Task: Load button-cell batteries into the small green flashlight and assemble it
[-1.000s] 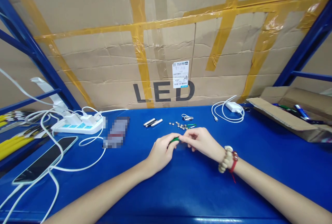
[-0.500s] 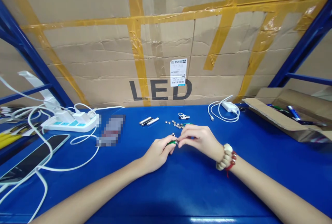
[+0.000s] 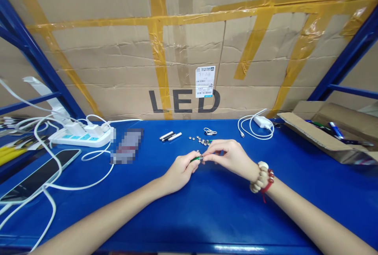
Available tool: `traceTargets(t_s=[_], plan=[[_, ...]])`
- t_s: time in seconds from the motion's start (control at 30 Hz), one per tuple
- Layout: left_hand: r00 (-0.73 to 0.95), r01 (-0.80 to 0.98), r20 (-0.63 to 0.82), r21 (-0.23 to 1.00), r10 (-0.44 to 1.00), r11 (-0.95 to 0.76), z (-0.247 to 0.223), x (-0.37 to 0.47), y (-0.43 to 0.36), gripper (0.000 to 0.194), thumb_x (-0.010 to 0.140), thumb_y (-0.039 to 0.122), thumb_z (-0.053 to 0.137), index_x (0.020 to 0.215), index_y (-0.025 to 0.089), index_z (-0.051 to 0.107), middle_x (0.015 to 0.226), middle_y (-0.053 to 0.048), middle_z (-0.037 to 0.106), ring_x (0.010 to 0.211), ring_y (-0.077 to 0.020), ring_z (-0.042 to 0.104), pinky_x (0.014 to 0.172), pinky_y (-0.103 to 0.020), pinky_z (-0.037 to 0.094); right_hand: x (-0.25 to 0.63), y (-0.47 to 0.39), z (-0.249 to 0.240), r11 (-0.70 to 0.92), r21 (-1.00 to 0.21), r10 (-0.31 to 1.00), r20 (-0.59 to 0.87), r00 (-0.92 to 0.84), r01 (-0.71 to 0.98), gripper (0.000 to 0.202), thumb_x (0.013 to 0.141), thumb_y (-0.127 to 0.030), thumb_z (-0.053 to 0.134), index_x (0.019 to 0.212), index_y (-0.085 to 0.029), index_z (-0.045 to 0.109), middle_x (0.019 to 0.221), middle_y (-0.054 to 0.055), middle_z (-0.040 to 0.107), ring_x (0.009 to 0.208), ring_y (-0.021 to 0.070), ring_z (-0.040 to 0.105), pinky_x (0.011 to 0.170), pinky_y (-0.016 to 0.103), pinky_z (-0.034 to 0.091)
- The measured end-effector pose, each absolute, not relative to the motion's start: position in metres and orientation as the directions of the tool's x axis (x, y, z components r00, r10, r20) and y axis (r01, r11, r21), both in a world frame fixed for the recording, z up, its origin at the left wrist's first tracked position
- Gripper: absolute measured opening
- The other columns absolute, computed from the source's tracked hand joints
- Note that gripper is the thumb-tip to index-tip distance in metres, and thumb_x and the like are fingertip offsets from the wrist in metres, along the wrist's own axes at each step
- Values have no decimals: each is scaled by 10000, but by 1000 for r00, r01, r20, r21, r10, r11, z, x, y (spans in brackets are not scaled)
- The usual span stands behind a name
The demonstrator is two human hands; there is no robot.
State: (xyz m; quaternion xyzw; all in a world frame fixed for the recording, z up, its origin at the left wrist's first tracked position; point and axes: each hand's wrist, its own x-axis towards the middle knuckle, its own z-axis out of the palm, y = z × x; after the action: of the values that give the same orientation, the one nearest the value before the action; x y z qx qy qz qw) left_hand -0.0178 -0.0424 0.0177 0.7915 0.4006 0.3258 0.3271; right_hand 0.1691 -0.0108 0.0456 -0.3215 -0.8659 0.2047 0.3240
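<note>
My left hand (image 3: 178,173) is closed around a small green metal tube (image 3: 195,159), most of it hidden by the fingers. At the tube's right end the fingers of my right hand (image 3: 226,155) meet in a pinch; what lies between the fingertips is too small to make out. A small silver part (image 3: 197,151) shows just above my left fingers. Beyond my hands lie several coin-shaped silver button cells (image 3: 202,141), with something green partly hidden behind my right hand. Farther left, silver and dark metal tubes (image 3: 175,136) rest side by side.
At the right stands an open cardboard box (image 3: 313,138) with pen-like items inside. A white cable with adapter (image 3: 261,122) and a short looped cord (image 3: 210,131) lie at the back. On the left are a power strip (image 3: 79,138), a phone (image 3: 41,176) and trailing white cables.
The view has shifted slightly. My hands stay together at the green tube, which now shows at a slightly different angle, with the fingertips closer over its end.
</note>
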Motion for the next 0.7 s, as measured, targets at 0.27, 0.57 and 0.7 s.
traceTargets(t_s=[0.27,0.57,0.7], plan=[[563,521,243,638,790,-568,18,-20,-48,215,909,234,333,912,184,542,717,16,557,612,-100,503,606,-190,373,172,-9,46,501,-711,816,197,-543,493,273,588,-451,735,638,-184,708,618,10,663,549,114,553,505,215,386],[588,534,217,619,779,-576,21,-21,-50,268,911,241,340,1120,216,506,869,-11,626,703,-121,568,667,-205,420,171,-3,47,313,-868,837,60,-544,385,343,476,-415,785,602,-133,637,493,-12,590,430,81,510,417,183,375],[580,504,247,639,776,-580,21,-21,-50,259,900,229,359,1106,223,517,899,-10,618,696,-115,561,675,-205,418,170,-2,44,277,-887,827,25,-561,369,368,476,-410,788,638,-134,605,545,-14,597,438,83,526,412,182,393]])
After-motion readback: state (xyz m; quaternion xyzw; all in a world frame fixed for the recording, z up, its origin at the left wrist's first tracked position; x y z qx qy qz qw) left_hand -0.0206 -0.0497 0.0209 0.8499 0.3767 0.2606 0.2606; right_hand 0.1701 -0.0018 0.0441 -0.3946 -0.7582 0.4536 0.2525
